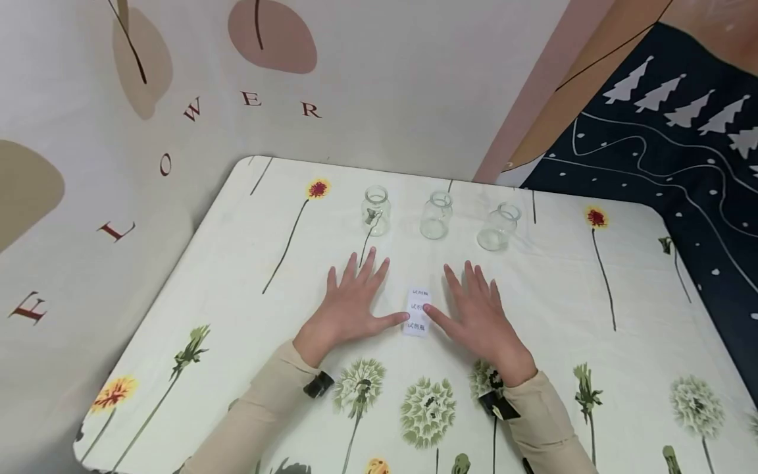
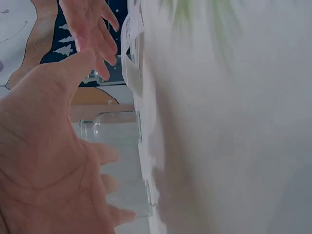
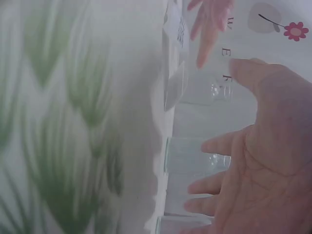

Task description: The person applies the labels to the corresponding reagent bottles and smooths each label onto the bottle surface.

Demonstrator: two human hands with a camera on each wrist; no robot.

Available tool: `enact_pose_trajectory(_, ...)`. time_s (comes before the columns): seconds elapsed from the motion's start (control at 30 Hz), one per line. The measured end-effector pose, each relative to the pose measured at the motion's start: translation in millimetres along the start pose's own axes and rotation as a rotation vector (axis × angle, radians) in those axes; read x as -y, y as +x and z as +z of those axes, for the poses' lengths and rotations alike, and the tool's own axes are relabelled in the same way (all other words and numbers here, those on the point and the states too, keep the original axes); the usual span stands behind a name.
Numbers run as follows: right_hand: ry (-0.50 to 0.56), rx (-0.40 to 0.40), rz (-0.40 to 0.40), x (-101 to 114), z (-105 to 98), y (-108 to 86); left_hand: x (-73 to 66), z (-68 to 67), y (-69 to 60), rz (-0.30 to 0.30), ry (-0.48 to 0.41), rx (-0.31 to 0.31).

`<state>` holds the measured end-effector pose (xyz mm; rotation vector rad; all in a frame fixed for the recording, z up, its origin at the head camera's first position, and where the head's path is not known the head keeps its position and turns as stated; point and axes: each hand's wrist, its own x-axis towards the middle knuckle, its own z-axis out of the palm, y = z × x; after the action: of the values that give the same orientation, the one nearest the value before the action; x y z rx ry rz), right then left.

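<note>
Flanking the paper strip [image 1: 417, 316], left hand [image 1: 351, 309] and right hand [image 1: 477, 318], fingers [image 1: 367, 264] wide apart, three glass jars [image 1: 435, 225] beyond.

The jars [image 1: 436, 222] are glossy glass, the strip [image 1: 417, 317] paper.

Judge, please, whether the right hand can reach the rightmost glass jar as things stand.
Probably yes: the right hand is spread open, the rightmost glass jar sits just beyond it, and only printed tablecloth shows between them.
</note>
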<state>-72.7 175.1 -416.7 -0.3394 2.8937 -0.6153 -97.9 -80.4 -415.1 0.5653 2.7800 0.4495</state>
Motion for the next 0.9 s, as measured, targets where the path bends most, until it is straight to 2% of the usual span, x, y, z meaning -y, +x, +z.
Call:
enact_pose_trajectory(0.1,0.025,0.002,-0.026,1.1,2.1,0.8,-2.5,1.9,1.4,0.024,-0.019,0.032)
enact_pose_trajectory(0.2,0.046,-0.041,-0.072,3.5,4.2,1.2,-4.4,4.5,2.9,0.041,-0.041,0.054)
enact_pose_trajectory(0.33,0.095,-0.125,-0.096,9.6,7.2,2.9,-6.4,8.1,5.3,0.081,-0.093,0.023)
enact_pose_trajectory(0.43,0.168,-0.174,-0.04,15.8,7.7,4.3,-8.8,11.1,6.2,0.106,-0.166,-0.02)
enact_pose_trajectory(0.53,0.252,-0.191,0.028,20.6,7.4,6.2,-12.3,13.5,6.7,0.1,-0.255,-0.05)
enact_pose_trajectory(0.63,0.325,-0.164,0.074,22.2,8.2,8.8,-15.7,15.2,7.8,0.093,-0.32,-0.087)
enact_pose_trajectory(0.77,0.396,-0.11,0.101,22.2,10.7,12.7,-18.5,18.2,10.6,0.113,-0.346,-0.154)
enact_pose_trajectory(0.9,0.441,-0.097,0.125,21.8,13.1,16.7,-21.5,20.3,13.5,0.111,-0.382,-0.199)
